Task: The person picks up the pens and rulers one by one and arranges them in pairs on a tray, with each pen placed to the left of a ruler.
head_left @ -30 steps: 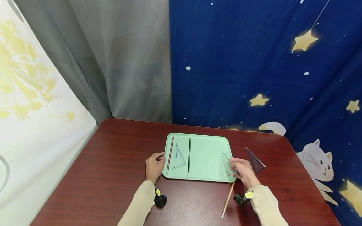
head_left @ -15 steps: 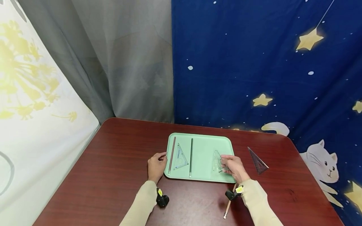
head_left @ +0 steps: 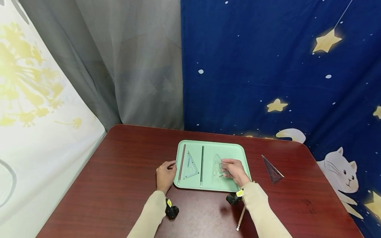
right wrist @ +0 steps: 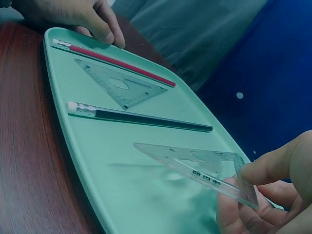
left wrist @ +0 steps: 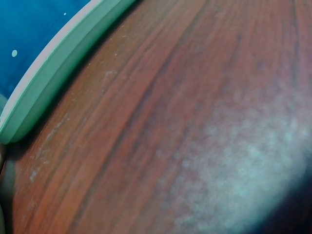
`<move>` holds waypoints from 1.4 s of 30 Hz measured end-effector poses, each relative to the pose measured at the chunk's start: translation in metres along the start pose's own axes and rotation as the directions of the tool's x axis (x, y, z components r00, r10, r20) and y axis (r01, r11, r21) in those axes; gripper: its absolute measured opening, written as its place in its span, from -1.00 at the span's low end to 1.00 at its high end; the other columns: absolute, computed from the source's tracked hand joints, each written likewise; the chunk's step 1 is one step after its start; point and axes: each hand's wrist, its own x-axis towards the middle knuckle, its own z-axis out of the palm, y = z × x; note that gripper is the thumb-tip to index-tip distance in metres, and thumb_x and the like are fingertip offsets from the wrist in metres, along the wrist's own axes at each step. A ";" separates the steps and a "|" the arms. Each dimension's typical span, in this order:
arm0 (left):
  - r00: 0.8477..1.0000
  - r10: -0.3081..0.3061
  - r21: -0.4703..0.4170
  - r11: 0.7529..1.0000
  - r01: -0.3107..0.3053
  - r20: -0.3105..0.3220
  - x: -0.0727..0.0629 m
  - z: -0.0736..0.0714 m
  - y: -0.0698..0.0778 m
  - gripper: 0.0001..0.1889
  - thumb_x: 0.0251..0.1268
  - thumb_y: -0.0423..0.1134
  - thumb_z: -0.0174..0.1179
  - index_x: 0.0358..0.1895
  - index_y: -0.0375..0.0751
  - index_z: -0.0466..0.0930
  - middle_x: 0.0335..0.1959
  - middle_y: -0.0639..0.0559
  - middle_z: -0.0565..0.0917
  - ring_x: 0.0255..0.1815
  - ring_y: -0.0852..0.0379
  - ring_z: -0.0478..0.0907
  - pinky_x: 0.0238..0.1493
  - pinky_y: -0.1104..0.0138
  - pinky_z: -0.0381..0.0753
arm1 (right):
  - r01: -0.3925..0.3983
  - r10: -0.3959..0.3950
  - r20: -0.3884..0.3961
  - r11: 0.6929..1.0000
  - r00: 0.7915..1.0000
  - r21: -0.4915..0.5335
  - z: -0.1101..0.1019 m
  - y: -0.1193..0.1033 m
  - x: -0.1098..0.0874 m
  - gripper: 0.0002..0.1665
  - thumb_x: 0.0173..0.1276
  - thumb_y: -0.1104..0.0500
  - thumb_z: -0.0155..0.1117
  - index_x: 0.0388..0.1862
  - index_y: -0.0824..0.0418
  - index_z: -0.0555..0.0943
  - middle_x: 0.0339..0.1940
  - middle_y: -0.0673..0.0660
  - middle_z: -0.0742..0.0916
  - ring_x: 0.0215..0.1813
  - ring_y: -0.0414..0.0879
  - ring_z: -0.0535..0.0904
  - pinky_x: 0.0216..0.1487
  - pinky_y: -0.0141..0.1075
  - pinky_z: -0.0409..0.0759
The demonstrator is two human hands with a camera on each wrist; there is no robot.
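Observation:
My right hand (head_left: 235, 172) pinches a clear set square (right wrist: 187, 163) by one end, thumb on top and fingers beneath. The set square is tilted over the right half of a pale green tray (head_left: 233, 151), its shadow on the tray below. At the tray's left rim, my left hand (head_left: 164, 176) grips the edge with thumb and fingers. On the tray lie a red pencil (head_left: 182, 164), a second clear set square (right wrist: 119, 87) and a dark pencil (right wrist: 146, 119), side by side. The left wrist view shows mostly table and the tray's outer wall.
A dark purple set square (head_left: 269, 166) lies on the brown table (head_left: 134, 148) right of the tray. A plain wooden pencil (head_left: 241, 218) lies in front of the tray, partly under my right forearm. Curtains hang behind the table.
My right hand has carried the clear set square leftward over the tray, from its right edge toward the dark pencil. My left hand stays at the left rim.

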 end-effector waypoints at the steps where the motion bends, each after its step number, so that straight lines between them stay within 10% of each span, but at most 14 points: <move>1: 1.000 0.002 0.001 1.000 -0.002 0.000 0.000 0.000 0.000 -0.80 0.23 -0.36 0.19 -0.13 -0.19 0.75 -0.36 0.00 0.72 -0.41 0.17 0.63 -0.40 0.43 0.56 | 0.004 -0.004 -0.001 1.000 1.000 0.001 0.002 0.000 0.001 -0.56 0.31 0.33 0.16 0.18 0.38 0.52 -0.31 0.14 0.69 -0.43 -0.21 0.59 -0.51 -0.42 0.55; 32: 1.000 0.021 -0.001 1.000 -0.021 -0.006 0.000 0.001 0.001 -0.80 0.23 -0.36 0.20 -0.13 -0.21 0.74 -0.35 0.00 0.72 -0.40 0.15 0.64 -0.39 0.42 0.57 | 0.039 -0.053 -0.082 0.986 0.995 -0.163 0.030 0.003 0.011 -0.68 0.32 0.34 0.15 0.03 0.34 0.62 -0.09 0.28 0.71 -0.36 -0.18 0.59 -0.50 -0.38 0.56; 42: 1.000 0.019 0.003 1.000 -0.019 -0.010 -0.001 0.001 -0.002 -0.80 0.24 -0.36 0.19 -0.13 -0.19 0.75 -0.36 0.00 0.72 -0.43 0.17 0.62 -0.41 0.41 0.56 | 0.152 -0.219 -0.103 0.882 0.970 -0.446 0.030 0.005 0.013 -0.75 0.25 0.34 0.17 -0.14 0.31 0.70 -0.27 0.22 0.74 -0.38 -0.10 0.63 -0.44 -0.33 0.55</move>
